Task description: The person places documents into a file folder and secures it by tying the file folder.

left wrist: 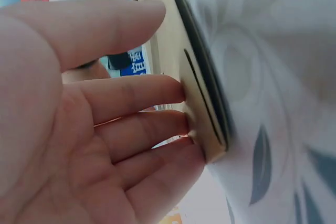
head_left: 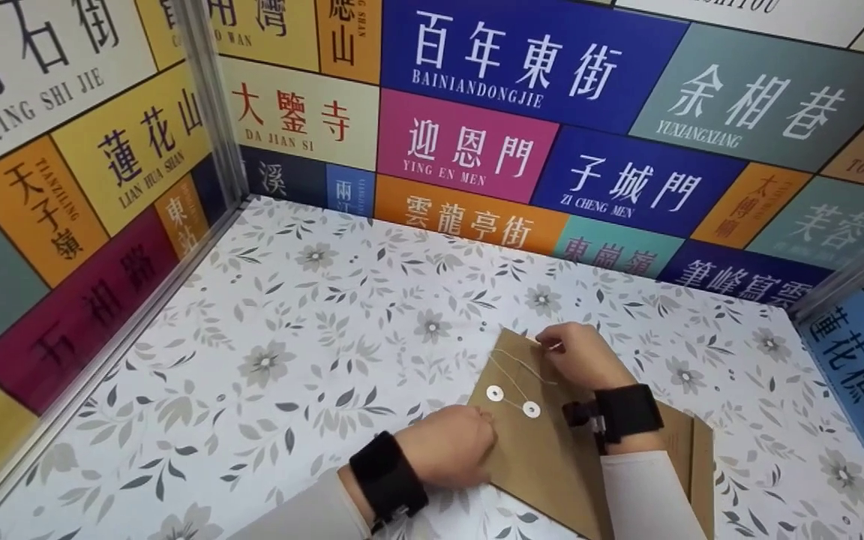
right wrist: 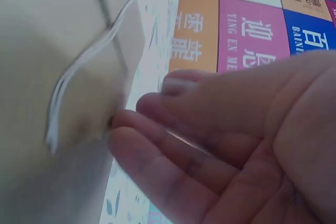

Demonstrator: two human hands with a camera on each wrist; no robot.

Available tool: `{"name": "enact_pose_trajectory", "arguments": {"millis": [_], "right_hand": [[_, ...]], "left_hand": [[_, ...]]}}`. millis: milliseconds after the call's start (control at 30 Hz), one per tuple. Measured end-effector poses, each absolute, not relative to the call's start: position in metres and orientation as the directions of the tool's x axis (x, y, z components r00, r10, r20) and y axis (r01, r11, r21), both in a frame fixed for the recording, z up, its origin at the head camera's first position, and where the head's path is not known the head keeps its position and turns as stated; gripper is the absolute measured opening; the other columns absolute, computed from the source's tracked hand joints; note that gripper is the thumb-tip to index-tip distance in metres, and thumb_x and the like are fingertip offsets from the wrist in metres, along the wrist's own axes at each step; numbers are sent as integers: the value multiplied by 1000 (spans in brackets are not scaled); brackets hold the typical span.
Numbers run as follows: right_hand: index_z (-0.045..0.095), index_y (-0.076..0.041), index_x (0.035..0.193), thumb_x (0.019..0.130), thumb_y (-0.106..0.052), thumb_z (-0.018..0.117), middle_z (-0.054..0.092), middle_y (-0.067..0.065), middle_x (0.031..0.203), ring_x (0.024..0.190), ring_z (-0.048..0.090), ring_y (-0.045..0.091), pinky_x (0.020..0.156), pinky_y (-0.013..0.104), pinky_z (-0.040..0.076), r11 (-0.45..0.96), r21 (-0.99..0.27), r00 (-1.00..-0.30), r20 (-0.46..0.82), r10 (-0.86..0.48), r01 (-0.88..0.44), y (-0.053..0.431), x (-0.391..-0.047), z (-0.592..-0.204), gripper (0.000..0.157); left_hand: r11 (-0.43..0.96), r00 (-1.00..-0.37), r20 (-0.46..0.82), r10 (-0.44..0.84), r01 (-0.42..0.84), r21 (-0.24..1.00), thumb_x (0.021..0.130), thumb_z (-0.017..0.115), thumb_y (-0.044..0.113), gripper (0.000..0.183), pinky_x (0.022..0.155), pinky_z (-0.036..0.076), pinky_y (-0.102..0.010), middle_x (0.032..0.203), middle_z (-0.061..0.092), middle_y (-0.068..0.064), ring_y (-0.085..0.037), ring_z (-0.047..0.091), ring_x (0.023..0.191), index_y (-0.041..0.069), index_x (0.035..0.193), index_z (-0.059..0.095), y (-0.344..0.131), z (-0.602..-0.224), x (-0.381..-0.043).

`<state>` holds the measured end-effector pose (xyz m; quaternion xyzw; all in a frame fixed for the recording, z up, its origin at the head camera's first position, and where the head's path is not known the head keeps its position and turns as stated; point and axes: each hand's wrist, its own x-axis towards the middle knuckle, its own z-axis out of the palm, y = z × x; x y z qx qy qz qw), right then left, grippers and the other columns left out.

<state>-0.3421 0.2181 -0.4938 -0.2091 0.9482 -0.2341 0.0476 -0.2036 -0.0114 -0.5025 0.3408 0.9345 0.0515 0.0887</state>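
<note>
A brown kraft-paper document envelope lies aslant on the patterned surface. On its face are two white button discs with a thin string running loose from them toward the upper corner. My left hand is at the left edge; in the left wrist view its extended fingertips touch the envelope, and the thumb stands apart. My right hand is at the upper right edge. In the right wrist view its bent fingertips meet that edge, with nothing between fingers and thumb, and a doubled white string hangs nearby.
Under the envelope is a white surface printed with grey leaves and flowers. Panels covered in colourful Chinese street-name signs rise at the back, left and right. Black straps with small cameras sit on both wrists.
</note>
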Motion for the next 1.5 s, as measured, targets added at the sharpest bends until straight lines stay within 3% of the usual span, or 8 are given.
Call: {"name": "enact_pose_trajectory", "arguments": {"millis": [167,267,367,500,833,1067,1300,1500], "right_hand": [[76,2,118,88,10,63,75,18,113,106,70,36,95,55,55,800,-448,-901,31,-433,-400,215,-340,-500,34],[75,-3,125,87,13,61,75,14,117,110,69,32,100,54,53,783,-426,-875,46,-482,-454,210,-337,-506,43],[73,-6,131,88,16,59,74,11,122,113,68,29,101,51,53,758,-415,-843,43,-537,-504,206,-335,-511,51],[71,-8,134,91,14,58,74,10,124,114,68,27,101,48,53,747,-390,-820,35,-572,-538,203,-331,-515,50],[73,-3,130,93,15,57,70,18,127,116,67,36,102,51,53,765,-269,-794,-4,-608,-585,197,-331,-517,44],[73,-4,130,94,13,59,70,18,127,117,67,37,103,52,52,778,-281,-807,-19,-590,-562,199,-334,-515,41],[76,-6,125,86,19,58,73,13,121,114,68,33,101,50,53,772,-296,-813,26,-582,-563,204,-335,-517,51],[78,-9,120,86,16,59,74,8,110,100,68,25,91,46,56,740,-317,-791,54,-610,-593,199,-334,-513,47]], "left_hand": [[760,-756,-109,646,622,186,87,78,38,30,105,48,-29,130,70,-7,-21,65,117,11,100,78,-19,-500,-205],[761,-760,-95,643,620,192,87,77,35,20,92,52,-29,105,73,-2,-18,67,97,15,83,74,-20,-500,-205],[767,-769,-83,634,612,191,87,77,33,23,82,53,-29,83,67,4,-16,63,82,19,71,68,-20,-500,-206],[774,-776,-71,626,608,176,86,76,32,24,74,52,-30,75,64,5,-16,62,75,19,67,67,-18,-499,-207],[758,-759,-33,651,646,88,89,72,30,23,68,53,-33,72,63,3,-19,61,70,16,71,71,-15,-500,-209],[736,-744,96,661,668,113,88,72,15,19,65,53,-32,64,62,4,-18,60,65,17,70,75,-21,-505,-242],[744,-765,228,603,642,187,89,74,10,10,76,54,-33,81,73,4,-19,69,80,16,85,80,-20,-511,-294],[719,-762,225,608,648,250,90,76,11,10,84,55,-32,92,77,4,-18,71,89,17,95,83,-19,-516,-322]]}}
